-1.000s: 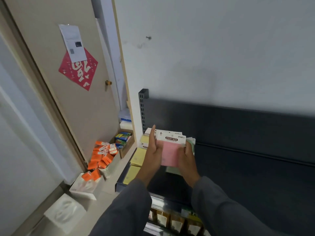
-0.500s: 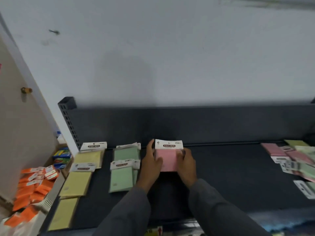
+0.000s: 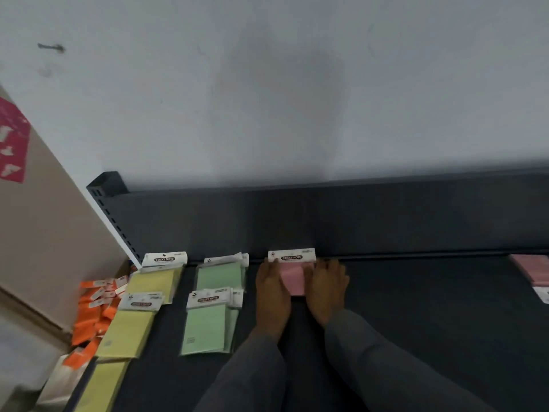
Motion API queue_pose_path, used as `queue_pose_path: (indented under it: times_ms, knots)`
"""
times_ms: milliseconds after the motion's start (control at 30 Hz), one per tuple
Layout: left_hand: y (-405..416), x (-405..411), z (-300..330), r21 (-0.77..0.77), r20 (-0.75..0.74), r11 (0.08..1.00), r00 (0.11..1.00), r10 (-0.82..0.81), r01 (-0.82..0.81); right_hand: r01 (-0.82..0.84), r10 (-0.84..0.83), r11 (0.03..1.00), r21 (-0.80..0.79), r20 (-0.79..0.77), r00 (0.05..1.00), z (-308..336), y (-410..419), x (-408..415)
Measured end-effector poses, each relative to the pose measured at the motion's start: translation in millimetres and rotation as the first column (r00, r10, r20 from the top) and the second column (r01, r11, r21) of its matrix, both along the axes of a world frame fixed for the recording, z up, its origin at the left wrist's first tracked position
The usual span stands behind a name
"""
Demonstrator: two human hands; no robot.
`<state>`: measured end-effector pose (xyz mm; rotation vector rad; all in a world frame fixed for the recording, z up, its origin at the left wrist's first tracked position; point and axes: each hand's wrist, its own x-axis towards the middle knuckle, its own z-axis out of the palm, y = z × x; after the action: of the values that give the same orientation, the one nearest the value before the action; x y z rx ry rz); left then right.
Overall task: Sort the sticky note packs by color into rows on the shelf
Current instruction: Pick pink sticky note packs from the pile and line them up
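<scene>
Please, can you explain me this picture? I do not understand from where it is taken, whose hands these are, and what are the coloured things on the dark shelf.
The camera sits on a person's head, looking down at their own hands; there is no robot. The left hand and right hand hold a pink sticky note pack from both sides, at the back of the dark shelf. To its left lie green packs, then yellow packs, each colour in its own row. More pink packs lie at the far right edge. Orange items lie beside the shelf, on the left.
</scene>
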<state>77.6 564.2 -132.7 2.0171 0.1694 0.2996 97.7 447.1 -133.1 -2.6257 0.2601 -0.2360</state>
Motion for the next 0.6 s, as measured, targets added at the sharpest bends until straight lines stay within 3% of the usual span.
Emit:
queue_pose_path:
  times_ms: [67,133,233,400,600]
  knots:
    - [1,2,-2,0.015,0.000,1.000,1.000,-0.019,0.019,0.002,-0.002,1.000,0.016,0.014,1.000,2,2,1]
    - [5,3,-7,0.151,-0.020,0.988,1.000,-0.006,0.009,0.015,-0.019,0.994,0.111,0.029,0.999,8,-3,-2]
    - [-2,-1,5,0.385,0.155,0.922,0.988,-0.019,-0.043,-0.009,-0.016,0.971,0.240,0.105,0.994,21,-21,-10]
    - [-56,7,38,0.498,0.323,0.867,0.923,-0.208,0.021,-0.092,0.047,0.988,0.122,0.327,0.944,41,-71,-34]
    - [-161,-9,65,0.528,0.359,0.835,0.849,-0.388,0.158,0.021,-0.033,0.999,0.034,0.408,0.912,72,-163,-77]
